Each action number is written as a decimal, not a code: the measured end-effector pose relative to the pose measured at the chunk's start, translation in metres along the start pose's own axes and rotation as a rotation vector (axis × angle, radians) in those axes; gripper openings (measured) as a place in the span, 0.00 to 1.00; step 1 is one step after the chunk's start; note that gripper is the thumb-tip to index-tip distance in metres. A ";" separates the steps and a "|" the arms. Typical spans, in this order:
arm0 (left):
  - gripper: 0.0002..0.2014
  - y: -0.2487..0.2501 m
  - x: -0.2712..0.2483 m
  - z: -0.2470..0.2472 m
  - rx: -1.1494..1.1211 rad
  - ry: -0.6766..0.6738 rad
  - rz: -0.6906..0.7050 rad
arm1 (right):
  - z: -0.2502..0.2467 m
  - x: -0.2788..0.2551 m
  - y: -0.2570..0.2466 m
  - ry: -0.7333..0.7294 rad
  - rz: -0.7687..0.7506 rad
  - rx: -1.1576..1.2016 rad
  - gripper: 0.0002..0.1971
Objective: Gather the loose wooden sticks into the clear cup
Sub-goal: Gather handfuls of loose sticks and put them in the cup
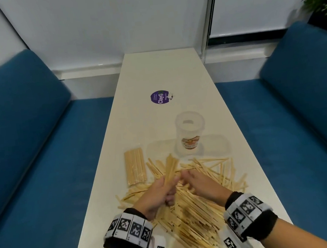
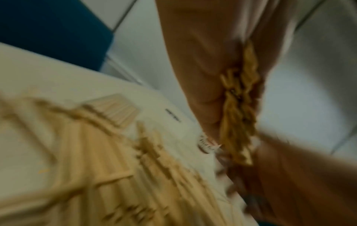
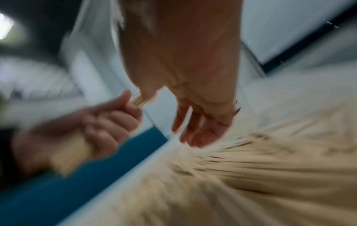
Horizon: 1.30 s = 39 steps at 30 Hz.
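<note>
On the left of the worktop (image 1: pixel 172 67) lies a neat pack (image 1: pixel 135 169) of sticks, apparently in clear wrap, apart from the loose ones and untouched. Just right of it the left hand (image 1: pixel 156 194) is curled tight round a bundle (image 1: pixel 170 169) of sticks, whose tips fan up and forward toward the cup (image 1: pixel 190 133). The left wrist view shows the butt ends of that bundle bunched unevenly inside the fist.

Next to it, the right hand (image 1: pixel 198 183) hangs over the pile (image 1: pixel 191 212) with its fingers relaxed and pointing down, holding nothing that shows; the right wrist view, though blurred, gives an empty palm above the sticks. It seems to be reaching for more, or to feed the left hand.

The pile spreads wide across the near worktop, from beneath both wrists out to the right, sticks crossing at all angles. Beyond it the cup stands upright on a clear tray (image 1: pixel 218 144), and looks empty.

By this showing the task is barely begun: one bundle is gathered but not yet in the cup, and nearly all the loose sticks remain on the worktop.
</note>
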<state>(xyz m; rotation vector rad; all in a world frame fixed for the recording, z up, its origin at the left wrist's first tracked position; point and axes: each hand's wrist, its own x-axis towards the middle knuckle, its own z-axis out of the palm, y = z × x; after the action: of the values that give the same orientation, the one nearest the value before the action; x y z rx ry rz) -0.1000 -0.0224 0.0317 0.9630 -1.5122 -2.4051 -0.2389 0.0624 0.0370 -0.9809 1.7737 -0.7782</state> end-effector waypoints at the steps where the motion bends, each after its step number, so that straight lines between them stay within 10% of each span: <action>1: 0.14 -0.007 0.001 -0.008 -0.033 0.098 -0.025 | 0.000 0.001 0.014 0.001 0.046 -0.251 0.23; 5: 0.13 -0.027 0.006 -0.027 -0.064 0.358 -0.089 | 0.009 -0.002 0.059 -0.009 0.138 -0.765 0.24; 10: 0.13 -0.033 0.015 -0.022 -0.041 0.379 -0.110 | 0.012 -0.002 0.063 0.103 0.135 -0.651 0.10; 19: 0.10 -0.031 0.027 0.001 0.065 0.323 -0.099 | -0.011 -0.007 0.046 0.251 0.060 -0.323 0.16; 23: 0.24 -0.028 0.033 0.014 0.068 0.324 -0.113 | -0.013 -0.011 0.023 0.313 -0.016 -0.138 0.24; 31: 0.46 -0.017 0.043 0.023 -0.049 0.396 -0.095 | 0.009 -0.005 0.000 0.421 -0.198 -0.024 0.09; 39: 0.26 -0.010 0.050 0.025 -0.098 0.470 0.006 | 0.021 0.006 -0.002 0.370 -0.358 -0.211 0.10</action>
<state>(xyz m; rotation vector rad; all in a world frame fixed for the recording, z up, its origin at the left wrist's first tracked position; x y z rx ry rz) -0.1516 -0.0204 0.0084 1.3737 -1.2102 -2.0270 -0.2200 0.0545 0.0286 -1.3907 2.0551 -1.0650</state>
